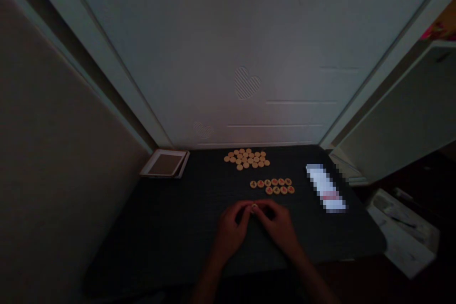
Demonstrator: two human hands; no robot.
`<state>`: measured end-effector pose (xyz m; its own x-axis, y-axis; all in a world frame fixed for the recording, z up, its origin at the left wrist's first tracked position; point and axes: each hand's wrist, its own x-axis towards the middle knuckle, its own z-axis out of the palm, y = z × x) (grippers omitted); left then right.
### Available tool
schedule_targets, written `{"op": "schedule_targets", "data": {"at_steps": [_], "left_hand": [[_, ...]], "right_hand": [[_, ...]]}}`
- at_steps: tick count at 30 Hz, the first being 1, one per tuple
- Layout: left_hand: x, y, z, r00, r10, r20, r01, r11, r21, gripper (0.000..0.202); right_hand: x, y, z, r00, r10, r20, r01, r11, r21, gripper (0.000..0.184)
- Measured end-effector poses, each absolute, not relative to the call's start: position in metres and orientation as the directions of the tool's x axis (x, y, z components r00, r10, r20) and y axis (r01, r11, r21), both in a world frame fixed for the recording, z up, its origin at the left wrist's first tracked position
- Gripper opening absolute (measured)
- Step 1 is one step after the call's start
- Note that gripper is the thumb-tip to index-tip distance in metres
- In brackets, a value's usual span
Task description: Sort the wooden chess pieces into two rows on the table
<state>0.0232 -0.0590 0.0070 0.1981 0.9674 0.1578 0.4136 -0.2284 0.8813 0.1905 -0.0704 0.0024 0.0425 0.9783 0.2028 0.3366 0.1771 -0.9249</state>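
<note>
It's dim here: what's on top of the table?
A cluster of round pieces, two rows of marked pieces, what looks like a box, and a blurred object. The left hand and right hand hold a small piece; the tabletop beneath them is covered.

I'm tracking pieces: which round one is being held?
The round piece held between the left hand and right hand; the other pieces lie on the table.

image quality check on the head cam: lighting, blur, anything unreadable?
Head view: dim overall, tabletop near black; small piece between left hand and right hand soft, marking unreadable; rowed discs show red or dark marks, too small to read; bright patch at right pixelated, detail lost; white panel's side edges splay outward toward the top.
</note>
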Motion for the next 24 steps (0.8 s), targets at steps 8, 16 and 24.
{"op": "schedule_targets", "data": {"at_steps": [8, 16, 24], "left_hand": [[0.0247, -0.0626, 0.0057, 0.204, 0.966, 0.162, 0.487, -0.243, 0.839, 0.026], [0.0261, -0.0613, 0.0056, 0.208, 0.965, 0.158, 0.474, -0.241, 0.847, 0.026], [0.0277, -0.0616, 0.0048, 0.192, 0.963, 0.187, 0.495, -0.260, 0.829, 0.024]], "right_hand": [[0.1936, -0.0689, -0.0046, 0.058, 0.979, 0.193, 0.338, 0.163, -0.927, 0.025], [0.1933, -0.0702, -0.0020, 0.038, 0.976, 0.213, 0.387, 0.182, -0.904, 0.024], [0.1930, -0.0680, -0.0039, 0.051, 0.972, 0.228, 0.440, 0.183, -0.879, 0.024]]}}
